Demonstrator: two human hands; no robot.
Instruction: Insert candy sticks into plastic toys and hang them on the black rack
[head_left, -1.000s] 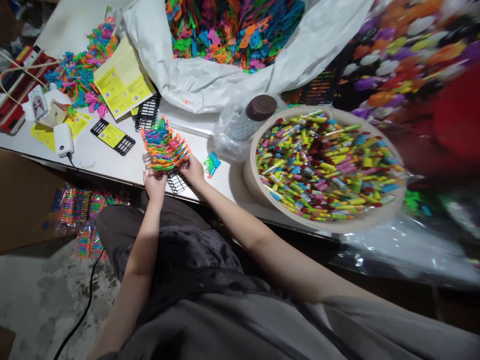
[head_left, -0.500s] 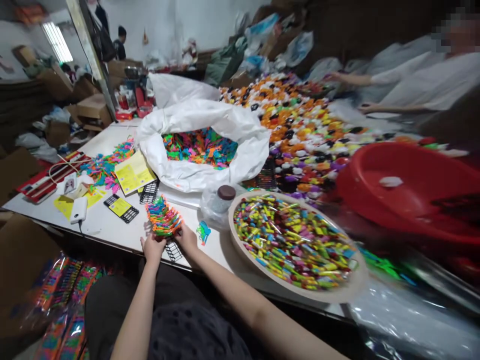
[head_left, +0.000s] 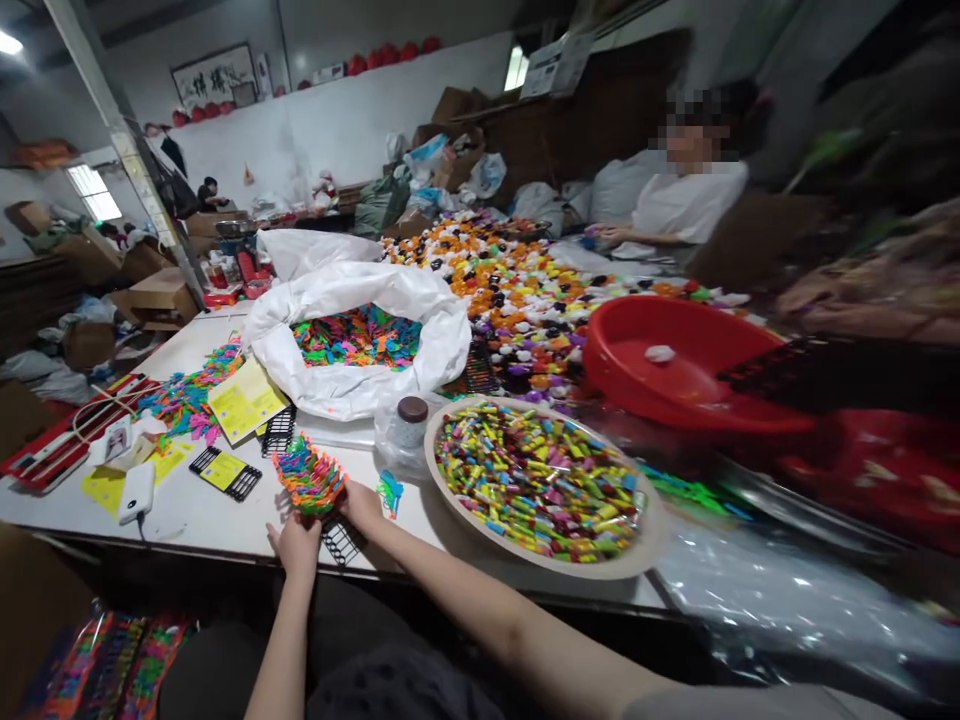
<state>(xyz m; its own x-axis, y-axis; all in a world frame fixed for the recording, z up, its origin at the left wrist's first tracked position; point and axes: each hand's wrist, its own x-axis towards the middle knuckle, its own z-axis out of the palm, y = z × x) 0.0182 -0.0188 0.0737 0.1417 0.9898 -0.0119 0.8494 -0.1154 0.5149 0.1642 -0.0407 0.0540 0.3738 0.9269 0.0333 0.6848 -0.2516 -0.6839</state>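
Note:
A thick row of small plastic pieces, orange, green, blue and pink, is held upright over the table's front edge. My left hand grips it from below on the near left side, thumb out to the side. On its right end, my right hand has its fingers closed around the pieces. Under my hands lies a black plastic grid rack, partly covered. To the right of my right hand are a few loose blue and green pieces. Another black rack with a yellow card lies to the left.
Behind stands an open white sack of similar pieces. At right are a lidded jar, a round tray of small wrapped items and a red basin. A white power bank lies left. A co-worker sits across the table.
My view has tilted up and turned right, so the table's things appear farther left. Both hands still hold the row of pieces over the rack.

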